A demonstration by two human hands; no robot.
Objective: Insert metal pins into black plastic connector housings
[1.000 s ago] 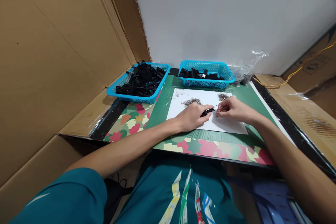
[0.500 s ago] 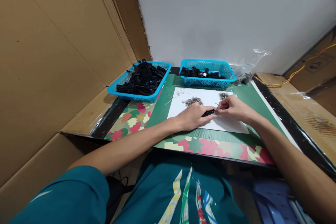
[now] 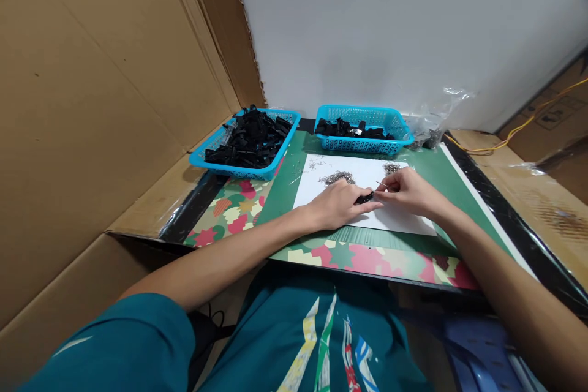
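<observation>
Over the white sheet [image 3: 312,187], my left hand [image 3: 337,203] grips a small black part [image 3: 364,198] between thumb and fingers. My right hand [image 3: 407,190] is closed in a pinch at the right end of that part. From its fingertips a thin metal pin [image 3: 381,184] sticks out to the left; whatever else lies in the pinch is hidden. Just beyond my left hand is a pile of small metal pieces [image 3: 339,177]. A smaller metal heap [image 3: 391,169] lies behind my right hand.
A blue basket [image 3: 197,159] heaped with black parts stands at the back left. Another blue basket [image 3: 362,144] holds fewer black parts. Beside it lies a clear plastic bag [image 3: 429,125]. Cardboard [image 3: 114,73] walls the left side; a yellow cable [image 3: 509,131] runs at right.
Both hands stay nearly in place around the black part. My right fingertips have shifted slightly left, and the camera view has moved a little.
</observation>
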